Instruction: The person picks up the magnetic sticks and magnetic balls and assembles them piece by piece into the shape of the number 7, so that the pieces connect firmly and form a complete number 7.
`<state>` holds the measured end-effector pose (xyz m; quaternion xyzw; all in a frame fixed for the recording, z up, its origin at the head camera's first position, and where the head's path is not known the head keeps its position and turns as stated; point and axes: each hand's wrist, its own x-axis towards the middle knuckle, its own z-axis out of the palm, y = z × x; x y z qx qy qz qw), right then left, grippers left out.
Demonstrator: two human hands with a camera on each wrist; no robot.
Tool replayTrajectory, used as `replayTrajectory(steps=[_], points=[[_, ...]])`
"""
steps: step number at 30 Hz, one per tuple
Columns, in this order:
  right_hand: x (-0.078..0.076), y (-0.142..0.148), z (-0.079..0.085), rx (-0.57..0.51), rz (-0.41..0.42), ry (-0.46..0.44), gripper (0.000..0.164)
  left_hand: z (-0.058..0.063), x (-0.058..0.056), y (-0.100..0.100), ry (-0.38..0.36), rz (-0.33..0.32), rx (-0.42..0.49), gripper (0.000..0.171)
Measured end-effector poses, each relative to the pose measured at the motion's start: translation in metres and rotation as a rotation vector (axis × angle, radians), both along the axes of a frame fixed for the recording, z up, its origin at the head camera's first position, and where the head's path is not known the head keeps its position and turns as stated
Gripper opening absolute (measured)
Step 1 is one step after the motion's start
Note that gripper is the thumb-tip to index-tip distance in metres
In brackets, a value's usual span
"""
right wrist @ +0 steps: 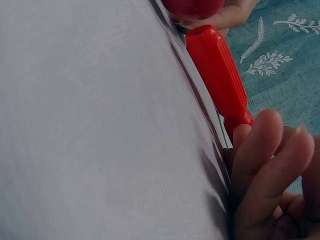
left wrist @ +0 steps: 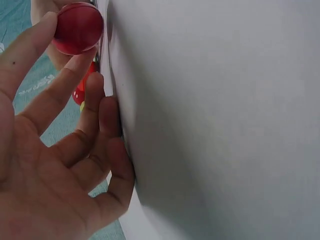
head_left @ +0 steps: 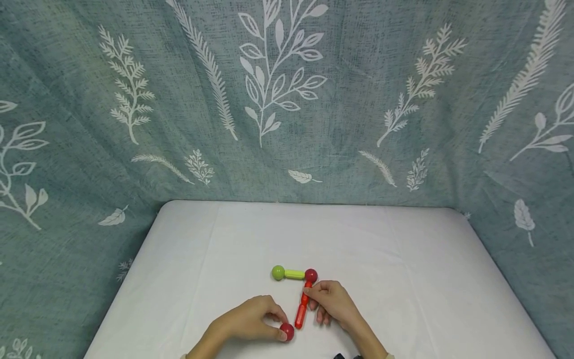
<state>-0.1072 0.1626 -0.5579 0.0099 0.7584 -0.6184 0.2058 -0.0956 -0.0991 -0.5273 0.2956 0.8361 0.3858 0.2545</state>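
Note:
Between thumb and index finger my left hand (head_left: 256, 319) pinches a red ball (head_left: 287, 331); in the left wrist view that ball (left wrist: 78, 28) sits at the fingertips, the other fingers loosely bent. My right hand (head_left: 333, 302) grips a red ribbed rod (head_left: 300, 316) near its middle. The rod's free near end, an open socket in the right wrist view (right wrist: 217, 70), points toward the ball, with a small gap between them in the head view. At its far end the rod meets a dark red ball (head_left: 311, 275). A yellow-green rod (head_left: 294, 274) links that ball to a green ball (head_left: 278, 272).
A white cloth (head_left: 224, 249) covers the table. Green curtains (head_left: 287, 174) with white leaf prints hang behind it and at both sides. A small black object (head_left: 339, 356) shows at the bottom edge, beside the right forearm.

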Motion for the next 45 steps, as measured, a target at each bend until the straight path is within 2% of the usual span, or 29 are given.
replayTrajectory(steps=[4,10,16,26,29,33,39,45], points=[[0.0,0.0,0.001,0.005,-0.002,0.003,0.036,-0.001,0.001,0.005,0.041,-0.017,-0.039,0.022],[0.0,-0.001,0.001,-0.004,-0.001,-0.011,0.037,-0.002,0.001,0.01,0.063,-0.026,-0.071,0.019],[0.001,-0.002,0.001,0.031,0.011,0.01,0.036,0.001,0.003,0.013,0.092,-0.02,-0.092,0.022],[0.001,-0.002,0.001,0.034,0.01,0.005,0.036,0.003,0.003,0.014,0.091,-0.019,-0.103,0.023],[0.001,-0.002,0.001,0.029,0.008,-0.001,0.036,0.006,0.001,0.014,0.061,-0.014,-0.105,0.024],[0.001,-0.002,0.001,0.028,0.006,-0.006,0.037,0.012,-0.01,0.012,0.038,0.024,-0.085,0.024],[0.002,-0.004,0.002,0.025,0.003,-0.004,0.037,0.02,-0.033,0.007,0.14,0.149,-0.032,0.022],[0.002,-0.004,0.002,0.017,0.006,0.002,0.037,0.019,-0.047,0.002,0.212,0.217,-0.003,0.025]])
